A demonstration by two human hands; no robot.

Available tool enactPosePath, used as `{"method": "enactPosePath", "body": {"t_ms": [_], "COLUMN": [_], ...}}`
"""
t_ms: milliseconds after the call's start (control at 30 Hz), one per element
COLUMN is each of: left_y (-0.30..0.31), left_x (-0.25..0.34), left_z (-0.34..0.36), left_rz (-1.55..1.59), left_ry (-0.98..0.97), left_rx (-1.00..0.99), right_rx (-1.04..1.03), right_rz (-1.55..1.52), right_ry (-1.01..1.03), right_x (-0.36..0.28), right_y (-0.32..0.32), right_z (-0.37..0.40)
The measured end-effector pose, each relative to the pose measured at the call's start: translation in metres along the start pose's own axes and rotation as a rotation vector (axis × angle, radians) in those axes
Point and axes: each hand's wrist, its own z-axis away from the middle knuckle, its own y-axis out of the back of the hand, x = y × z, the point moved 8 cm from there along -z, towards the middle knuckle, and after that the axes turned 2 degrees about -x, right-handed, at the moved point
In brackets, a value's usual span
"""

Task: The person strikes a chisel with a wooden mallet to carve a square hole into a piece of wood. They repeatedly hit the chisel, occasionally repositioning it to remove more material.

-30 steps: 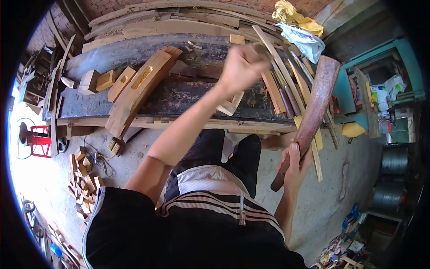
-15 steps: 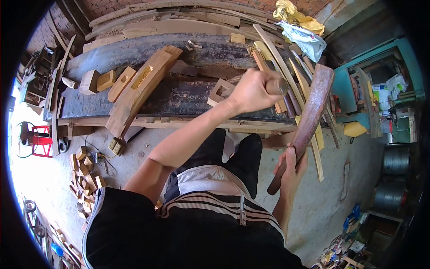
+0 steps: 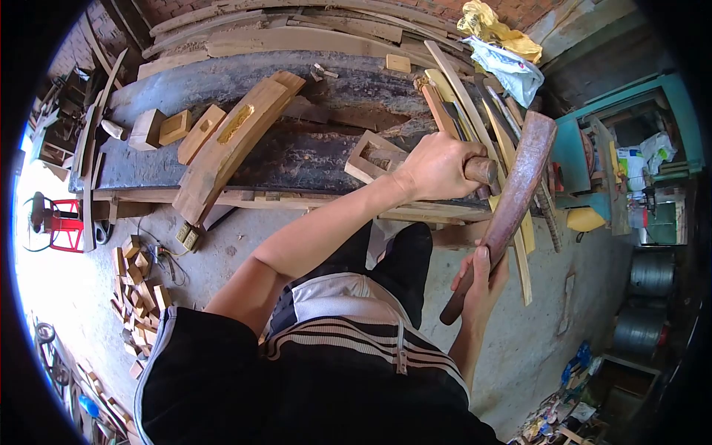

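My left hand (image 3: 443, 169) is closed round a wooden handle (image 3: 482, 170), whose round butt sticks out towards the right; the rest of that tool is hidden. My right hand (image 3: 486, 278) grips the narrow lower end of a long, dark brown wooden mallet (image 3: 521, 174), its thick end tilted up to the right. A gap separates the mallet from the handle. Just left of my left hand, a block with a square recess (image 3: 371, 156) lies on the dark workbench (image 3: 274, 159). Further left rests a long timber piece (image 3: 236, 141) with a slot cut in it.
Smaller cut blocks (image 3: 147, 130) sit at the bench's left. Long wooden strips (image 3: 454, 78) and tools lie at its right, near a white plastic bag (image 3: 506, 70). A pile of offcuts (image 3: 137, 285) and a red stool (image 3: 67, 225) are on the floor.
My left hand has moved slightly right and down, bringing the handle nearer the mallet. My right hand and the mallet have hardly moved.
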Motion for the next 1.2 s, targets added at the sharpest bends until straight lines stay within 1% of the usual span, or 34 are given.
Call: {"method": "enactPosePath", "body": {"t_ms": [100,200,267,333,367,433,467,533,567,600,633,667,700,767,800,833,900,933,967,1033,1067,1100,1167,1200], "left_y": [-0.002,-0.001,-0.001,-0.003,-0.004,-0.004,-0.007,-0.007,-0.005,-0.003,-0.002,-0.003,-0.004,0.001,-0.002,-0.004,-0.002,0.001,0.003,0.002,0.004,0.004,0.013,0.015], "left_x": [-0.004,0.0,0.0,-0.003,-0.005,-0.008,-0.008,-0.007,-0.007,-0.006,-0.009,-0.012,-0.011,-0.009,-0.01,-0.015,-0.007,-0.002,0.001,-0.006,-0.009,-0.01,-0.013,-0.025], "left_z": [-0.003,-0.002,-0.001,0.0,0.001,0.001,0.0,0.0,0.0,-0.002,-0.003,-0.002,0.001,0.003,0.002,0.006,0.006,0.005,0.003,0.003,0.005,0.003,0.005,0.001], "left_rz": [0.029,0.047,-0.007,0.006,0.016,0.02,0.031,0.047,0.055,0.053,0.051,0.051,0.05,0.001,-0.012,-0.009,-0.01,0.047,0.049,0.103,0.123,0.122,0.201,0.26], "left_ry": [0.028,-0.014,-0.038,-0.035,-0.031,-0.005,0.014,0.025,0.041,0.04,0.094,0.147,0.143,0.057,0.033,0.047,-0.042,-0.039,-0.048,0.061,0.058,0.05,-0.006,0.017], "left_rx": [-0.046,-0.011,0.013,-0.005,-0.022,-0.037,-0.051,-0.054,-0.05,-0.046,-0.064,-0.086,-0.09,-0.007,-0.043,-0.05,0.008,0.034,0.035,-0.021,0.019,0.019,0.107,0.095], "right_rx": [-0.007,-0.006,-0.008,0.083,0.081,0.128,0.134,0.145,0.144,0.064,-0.016,-0.061,-0.055,-0.121,-0.102,-0.106,0.012,0.106,0.111,-0.053,-0.16,-0.156,-0.118,-0.115], "right_rz": [-0.023,-0.047,-0.051,0.006,0.003,-0.067,-0.064,-0.38,-0.38,-0.12,0.139,0.429,0.427,0.14,0.154,0.153,-0.117,-0.184,-0.182,0.177,0.144,0.143,0.031,-0.018], "right_ry": [0.006,0.019,0.028,0.078,0.074,0.388,0.384,0.575,0.579,0.506,0.427,0.284,0.284,0.093,0.178,0.162,0.413,0.436,0.444,0.215,0.067,0.074,0.044,0.058], "right_x": [-0.002,-0.006,-0.009,-0.016,-0.022,-0.067,-0.079,-0.109,-0.1,-0.08,-0.069,-0.05,-0.052,-0.045,-0.05,-0.047,-0.074,-0.082,-0.078,-0.05,-0.036,-0.034,-0.02,-0.018], "right_y": [0.0,0.001,0.0,0.01,0.015,0.03,0.027,0.024,0.026,0.019,0.006,-0.01,-0.013,-0.014,-0.01,-0.007,0.008,0.006,0.009,-0.008,-0.015,-0.012,-0.005,-0.002], "right_z": [-0.001,-0.002,-0.003,-0.004,-0.007,-0.009,-0.01,-0.007,-0.009,-0.015,-0.02,-0.027,-0.021,-0.019,-0.018,-0.017,-0.014,-0.011,-0.013,-0.022,-0.023,-0.022,-0.019,-0.019]}}
